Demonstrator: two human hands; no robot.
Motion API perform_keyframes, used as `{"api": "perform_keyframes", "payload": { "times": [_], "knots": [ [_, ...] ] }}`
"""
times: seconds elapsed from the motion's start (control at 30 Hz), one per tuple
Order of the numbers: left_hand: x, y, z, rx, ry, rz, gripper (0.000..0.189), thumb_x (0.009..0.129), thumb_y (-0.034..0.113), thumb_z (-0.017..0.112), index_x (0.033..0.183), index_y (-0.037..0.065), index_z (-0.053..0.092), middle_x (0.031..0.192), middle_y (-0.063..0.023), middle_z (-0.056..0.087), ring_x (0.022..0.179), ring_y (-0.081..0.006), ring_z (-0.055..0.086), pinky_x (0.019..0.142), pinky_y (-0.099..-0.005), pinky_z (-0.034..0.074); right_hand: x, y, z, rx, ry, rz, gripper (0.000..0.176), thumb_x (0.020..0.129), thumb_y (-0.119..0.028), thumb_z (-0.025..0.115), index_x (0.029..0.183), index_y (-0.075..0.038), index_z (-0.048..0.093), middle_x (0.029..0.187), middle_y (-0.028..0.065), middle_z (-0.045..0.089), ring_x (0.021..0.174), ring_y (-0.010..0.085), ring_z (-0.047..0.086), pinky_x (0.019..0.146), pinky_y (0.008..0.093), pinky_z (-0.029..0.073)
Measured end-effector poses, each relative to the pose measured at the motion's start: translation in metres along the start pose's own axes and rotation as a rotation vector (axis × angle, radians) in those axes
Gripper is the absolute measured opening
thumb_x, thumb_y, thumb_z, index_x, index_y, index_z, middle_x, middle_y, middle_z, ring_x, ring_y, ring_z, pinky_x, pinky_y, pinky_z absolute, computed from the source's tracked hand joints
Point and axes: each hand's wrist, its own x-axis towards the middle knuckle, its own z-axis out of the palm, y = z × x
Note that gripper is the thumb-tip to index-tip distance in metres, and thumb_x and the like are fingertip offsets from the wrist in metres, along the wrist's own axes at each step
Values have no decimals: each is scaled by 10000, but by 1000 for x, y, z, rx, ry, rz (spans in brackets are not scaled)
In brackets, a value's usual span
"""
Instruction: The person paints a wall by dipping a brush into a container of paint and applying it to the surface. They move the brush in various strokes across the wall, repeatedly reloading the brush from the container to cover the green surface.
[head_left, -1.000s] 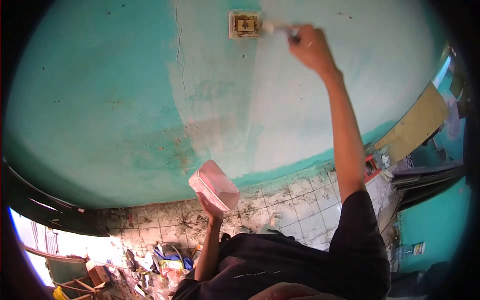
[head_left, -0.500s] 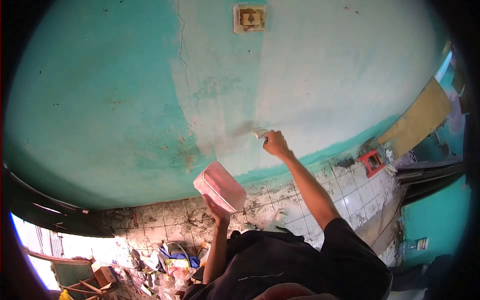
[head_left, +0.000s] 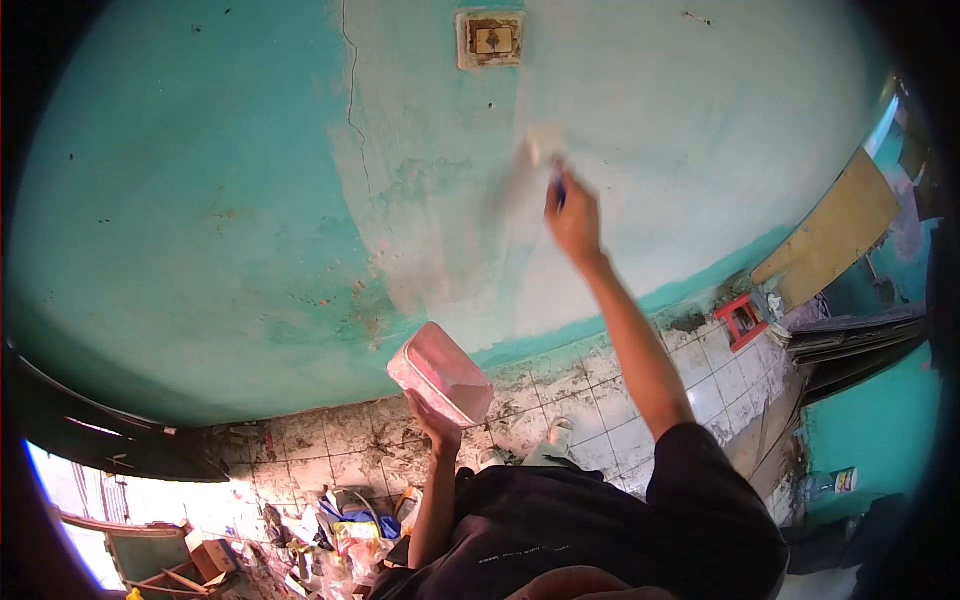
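Note:
My right hand [head_left: 575, 215] is closed round the dark handle of a paintbrush [head_left: 541, 147], its bristles blurred by motion against the wall. Around the brush the wall [head_left: 660, 130] carries a pale whitish coat, while the left part stays turquoise. Low on my left side, my left hand [head_left: 434, 425] grips a pink plastic tub [head_left: 440, 375] from beneath, tilted with its opening toward the wall. Pinkish-white smears cover the tub's inside. A crack [head_left: 352, 100] runs down the wall left of the brush.
A wall switch plate [head_left: 491, 40] sits above the brush. Stained floor tiles [head_left: 600, 405] run along the wall's foot, with a red stool [head_left: 741, 323] at the right. Plastic bags and clutter [head_left: 355, 535] lie at lower left. A brown board [head_left: 830, 230] leans at the far right.
My right hand has swept the paintbrush upward along the wall and slightly right. The left hand keeps the tub in nearly the same place.

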Motion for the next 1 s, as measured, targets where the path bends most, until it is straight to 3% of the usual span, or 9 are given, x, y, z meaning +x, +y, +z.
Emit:
{"api": "perform_keyframes", "payload": {
  "times": [0.1,0.2,0.27,0.37,0.47,0.63,0.8,0.93,1.0],
  "knots": [
    [0,12,9,-17,-47,-29,783,1037,547,322,1589,61,54,1672,-74,5,1538,-192,-14,1236,-391,32,-97,21,19,13,-454,273,284,853,-89,634,1136,-81,631,812,233,652,754,416,647,717,483,527],
    [3,16,3,-29,-112,-31,783,1037,548,323,1590,67,46,1673,-60,-3,1537,-192,-11,1236,-395,33,-95,51,13,-176,-519,244,220,843,-131,655,1059,-92,665,783,202,668,767,395,652,799,489,518],
    [7,15,2,-33,-163,-32,777,1039,539,331,1592,79,38,1674,-44,-13,1537,-193,-8,1236,-404,38,-29,74,5,-169,-331,36,133,845,-150,659,957,-87,696,746,168,678,793,372,658,863,493,499],
    [-1,22,12,36,-144,-15,756,1040,532,336,1599,117,41,1673,-26,1,1535,-192,3,1237,-416,47,106,-21,-113,-80,-172,-56,148,879,-195,678,902,-49,693,694,173,668,605,316,662,551,378,490],
    [-4,27,23,-14,-104,-76,769,1031,548,348,1601,130,44,1673,-13,7,1535,-203,15,1236,-423,63,163,-68,-160,78,220,-213,139,908,-192,664,907,-54,677,673,163,643,546,310,622,539,371,480],
    [-11,39,42,-119,-242,-157,761,1015,572,383,1591,138,141,1636,-65,164,1492,-282,203,1209,-471,198,81,-16,-59,-30,181,-52,177,899,-134,632,1048,-42,653,685,208,622,620,397,633,570,435,503],
    [-15,45,49,-87,-265,-97,740,1012,576,387,1578,142,188,1606,-78,240,1464,-298,265,1194,-482,237,-81,24,-8,-26,-501,395,339,840,-109,635,1178,-100,657,900,241,663,848,421,650,729,470,534],
    [-9,40,38,-144,-339,-143,739,1014,575,383,1578,139,188,1608,-79,232,1471,-293,252,1198,-479,227,-20,64,-25,-117,-813,197,164,784,-184,684,920,-103,724,1154,211,648,1118,409,579,980,492,470],
    [1,29,30,-116,-314,-199,745,1016,577,375,1589,156,156,1623,-75,196,1487,-278,219,1205,-478,209,77,44,-70,-162,-651,7,119,771,-183,717,867,-115,737,1080,191,662,1089,386,597,948,471,483]
  ]
}}
